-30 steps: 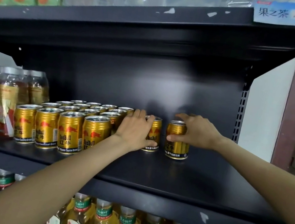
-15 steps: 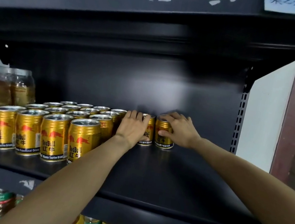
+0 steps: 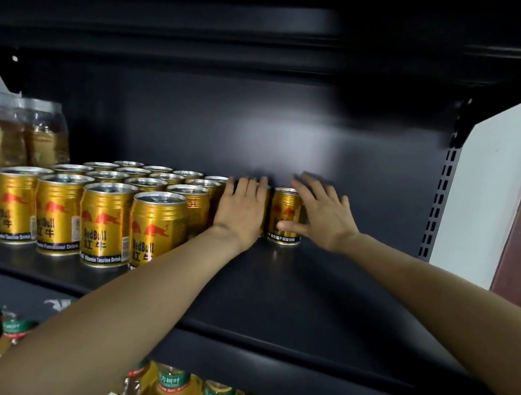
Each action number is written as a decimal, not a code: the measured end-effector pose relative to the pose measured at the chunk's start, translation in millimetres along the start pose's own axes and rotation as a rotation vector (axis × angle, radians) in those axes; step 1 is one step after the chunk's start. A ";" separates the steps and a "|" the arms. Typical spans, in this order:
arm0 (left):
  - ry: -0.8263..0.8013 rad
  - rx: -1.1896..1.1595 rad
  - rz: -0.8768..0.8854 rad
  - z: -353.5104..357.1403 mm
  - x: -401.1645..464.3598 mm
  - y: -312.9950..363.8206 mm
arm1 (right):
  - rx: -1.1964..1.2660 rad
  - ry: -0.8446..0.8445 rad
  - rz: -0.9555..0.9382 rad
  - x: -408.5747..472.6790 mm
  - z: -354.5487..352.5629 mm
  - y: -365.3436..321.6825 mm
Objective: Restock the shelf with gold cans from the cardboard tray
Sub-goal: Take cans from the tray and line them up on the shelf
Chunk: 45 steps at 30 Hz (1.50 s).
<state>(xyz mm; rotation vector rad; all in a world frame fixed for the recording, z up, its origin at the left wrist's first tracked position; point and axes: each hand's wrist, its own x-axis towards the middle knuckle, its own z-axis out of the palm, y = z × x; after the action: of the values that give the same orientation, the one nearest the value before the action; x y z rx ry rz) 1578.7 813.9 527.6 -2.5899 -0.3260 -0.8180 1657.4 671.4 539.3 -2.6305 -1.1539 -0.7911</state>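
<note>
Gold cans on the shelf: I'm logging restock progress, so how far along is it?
Done: a block of gold cans fills the shelf's left part. In hand: left hand and right hand push two cans against the back. Left: bare shelf on the right; the tray isn't in view.

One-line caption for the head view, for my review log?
Both hands, left hand and right hand, with fingers straight, press two gold cans back against the rear of the black shelf.
</note>
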 end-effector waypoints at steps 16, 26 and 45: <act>0.344 0.160 0.191 -33.8 -101.5 -66.1 | 0.176 -0.284 -0.025 -23.0 6.3 -17.4; 0.503 0.025 0.321 -36.0 -110.8 -71.4 | 0.175 -0.094 -0.004 -58.0 -34.9 -52.5; 0.141 -0.836 -0.085 65.9 -472.8 -102.6 | 0.561 0.054 0.114 -370.6 118.7 -319.7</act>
<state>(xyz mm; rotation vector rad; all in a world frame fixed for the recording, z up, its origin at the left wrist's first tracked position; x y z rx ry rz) 1198.2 888.0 230.7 -3.2517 -0.0430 -1.3907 1266.1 697.0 223.2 -2.1697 -1.0165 -0.4308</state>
